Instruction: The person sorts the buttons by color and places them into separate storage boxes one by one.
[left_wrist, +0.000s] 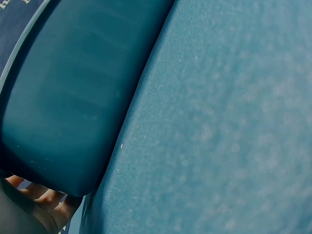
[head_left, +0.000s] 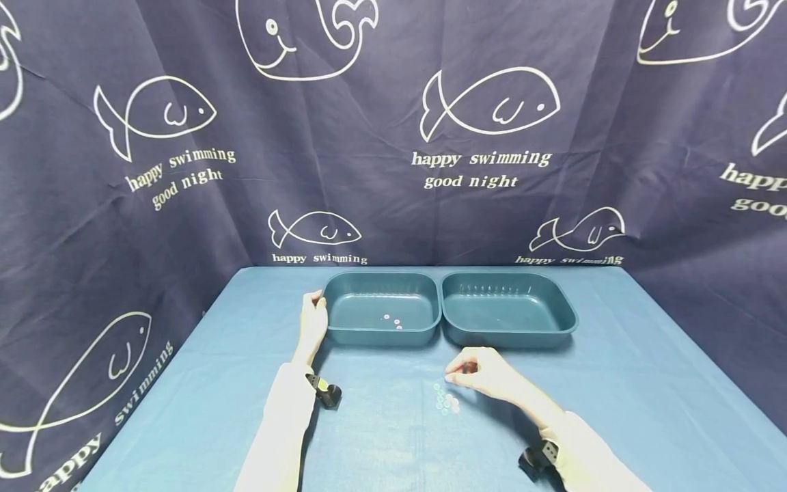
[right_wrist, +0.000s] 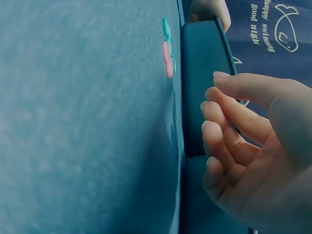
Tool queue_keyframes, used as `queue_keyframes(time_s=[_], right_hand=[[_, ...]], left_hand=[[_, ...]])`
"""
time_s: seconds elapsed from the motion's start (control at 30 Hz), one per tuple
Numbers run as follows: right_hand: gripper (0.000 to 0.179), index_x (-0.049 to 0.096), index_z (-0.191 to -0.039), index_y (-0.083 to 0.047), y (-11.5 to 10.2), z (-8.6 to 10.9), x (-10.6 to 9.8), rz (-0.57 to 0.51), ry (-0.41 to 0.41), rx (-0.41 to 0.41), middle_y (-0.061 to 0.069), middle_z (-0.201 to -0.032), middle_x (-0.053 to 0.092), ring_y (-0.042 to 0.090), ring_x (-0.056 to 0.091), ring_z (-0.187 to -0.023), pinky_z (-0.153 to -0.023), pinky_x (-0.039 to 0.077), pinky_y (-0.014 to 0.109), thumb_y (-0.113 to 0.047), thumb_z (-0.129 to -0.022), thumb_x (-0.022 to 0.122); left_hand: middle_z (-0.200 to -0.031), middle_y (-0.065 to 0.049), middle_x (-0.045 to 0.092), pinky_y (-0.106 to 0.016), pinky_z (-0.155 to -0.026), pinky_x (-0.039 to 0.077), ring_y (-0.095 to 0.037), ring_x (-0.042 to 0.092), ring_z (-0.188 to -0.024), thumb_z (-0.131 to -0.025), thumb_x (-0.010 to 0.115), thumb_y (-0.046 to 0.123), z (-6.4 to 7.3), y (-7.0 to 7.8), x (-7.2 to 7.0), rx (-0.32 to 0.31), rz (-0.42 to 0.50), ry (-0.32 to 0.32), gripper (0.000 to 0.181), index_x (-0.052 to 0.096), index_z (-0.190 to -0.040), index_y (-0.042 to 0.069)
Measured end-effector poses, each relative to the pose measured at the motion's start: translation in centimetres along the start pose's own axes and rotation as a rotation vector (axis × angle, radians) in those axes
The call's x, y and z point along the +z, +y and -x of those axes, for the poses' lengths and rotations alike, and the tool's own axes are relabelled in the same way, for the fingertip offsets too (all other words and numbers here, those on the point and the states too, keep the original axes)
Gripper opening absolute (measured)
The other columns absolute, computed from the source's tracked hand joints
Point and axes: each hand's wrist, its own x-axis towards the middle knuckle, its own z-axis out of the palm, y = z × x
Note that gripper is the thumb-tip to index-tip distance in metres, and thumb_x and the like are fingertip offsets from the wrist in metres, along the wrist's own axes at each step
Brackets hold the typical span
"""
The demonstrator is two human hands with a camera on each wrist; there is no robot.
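Note:
My left hand (head_left: 313, 318) holds the left end of a teal plastic bin (head_left: 381, 337); in the left wrist view its fingers (left_wrist: 48, 200) lie against the end wall. A few small pink button-like discs (head_left: 396, 322) lie on that bin's floor. Over the cloth, in front of the bins, is my right hand (head_left: 482, 372), fingers bent and thumb close to the index fingertip. Nothing shows between those fingertips in the right wrist view. Just beside it lies a cluster of small green discs (head_left: 439, 396) and pink discs (head_left: 453, 403), also visible edge-on in the right wrist view.
A second teal bin (head_left: 510, 337) stands directly to the right of the first, their ends side by side. Light blue cloth (head_left: 381, 424) covers the table. Dark blue curtains (head_left: 381, 232) with white fish prints hang behind and at both sides.

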Motion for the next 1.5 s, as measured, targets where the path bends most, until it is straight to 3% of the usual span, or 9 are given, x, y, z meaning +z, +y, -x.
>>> queue_keyframes(time_s=[0.4,1.1,1.5], right_hand=[[0.011,0.072,-0.085,-0.008,0.0,0.7,-0.3,0.014,-0.090,-0.024,-0.001,-0.075,0.067,-0.003,0.046,-0.059,-0.053,0.040,0.017,-0.016,-0.078,0.072],[0.009,0.070,-0.081,-0.004,0.2,1.3,-0.3,-0.003,-0.177,-0.042,-0.004,-0.068,0.059,-0.005,0.047,-0.058,-0.055,0.042,0.016,-0.004,-0.072,0.069],[0.015,0.068,-0.078,-0.008,-0.1,1.5,-0.4,0.012,-0.192,-0.006,0.002,-0.071,0.058,-0.004,0.045,-0.063,-0.058,0.041,0.017,-0.015,-0.069,0.078]], left_hand=[[-0.121,-0.030,0.051,-0.049,-0.101,0.035,-0.041,0.048,-0.116,-0.096,0.040,0.004,0.0,-0.1,-0.1,0.011,0.005,0.011,0.028,0.044,-0.120,-0.008],[-0.122,-0.030,0.051,-0.049,-0.102,0.035,-0.041,0.048,-0.117,-0.096,0.039,0.004,0.1,0.0,-0.1,0.010,0.003,0.007,0.028,0.043,-0.121,-0.008],[-0.124,-0.029,0.051,-0.049,-0.103,0.034,-0.041,0.048,-0.118,-0.096,0.040,0.005,0.2,0.1,-0.1,-0.008,-0.001,0.003,0.028,0.044,-0.121,-0.007]])
